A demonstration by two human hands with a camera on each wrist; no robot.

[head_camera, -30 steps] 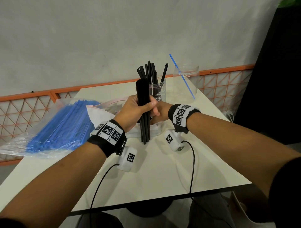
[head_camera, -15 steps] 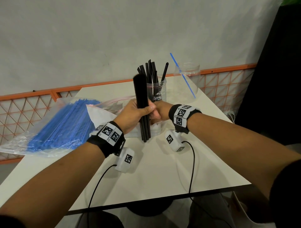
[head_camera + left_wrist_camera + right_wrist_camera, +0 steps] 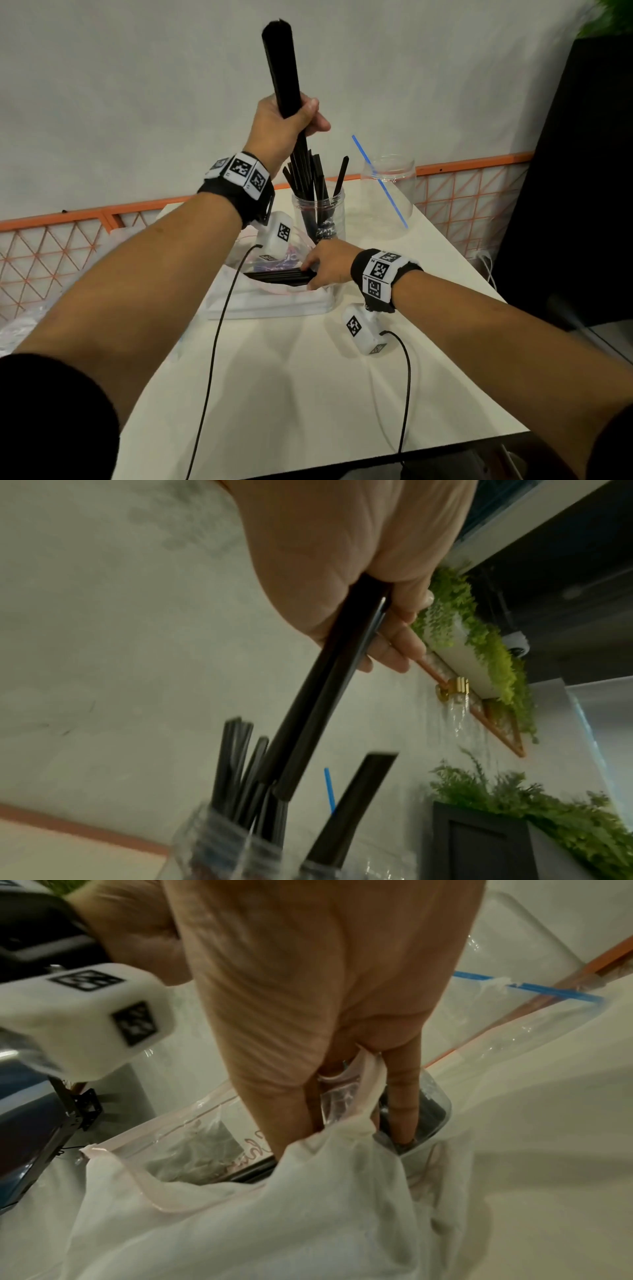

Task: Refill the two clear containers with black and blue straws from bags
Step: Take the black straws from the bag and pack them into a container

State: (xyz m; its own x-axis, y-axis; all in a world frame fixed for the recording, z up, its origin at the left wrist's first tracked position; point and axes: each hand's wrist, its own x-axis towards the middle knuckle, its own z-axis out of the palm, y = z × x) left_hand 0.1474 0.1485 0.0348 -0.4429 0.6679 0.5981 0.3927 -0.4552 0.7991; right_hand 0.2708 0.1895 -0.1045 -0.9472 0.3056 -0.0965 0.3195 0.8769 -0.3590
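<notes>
My left hand point(image 3: 284, 120) fingers clamp black bundle point(image 3: 282, 72), raised over near jar point(image 3: 318, 214). Right hand point(image 3: 327, 263) fingers in bag point(image 3: 274, 298) on counter point(image 3: 308, 377), pinching black straws point(image 3: 284, 275). Far jar point(image 3: 390, 195) right: one blue straw point(image 3: 378, 180).

Left hand point(image 3: 284, 126) holds straw bundle point(image 3: 281, 68) raised above near jar point(image 3: 318, 216); far jar point(image 3: 390, 195) right of it, one straw point(image 3: 378, 180) inside; right hand point(image 3: 329, 263) in bag point(image 3: 274, 291), front of near jar, on table point(image 3: 308, 377).

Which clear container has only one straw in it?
The far right container, holding a single blue straw. The nearer one is crowded with black straws.
</notes>
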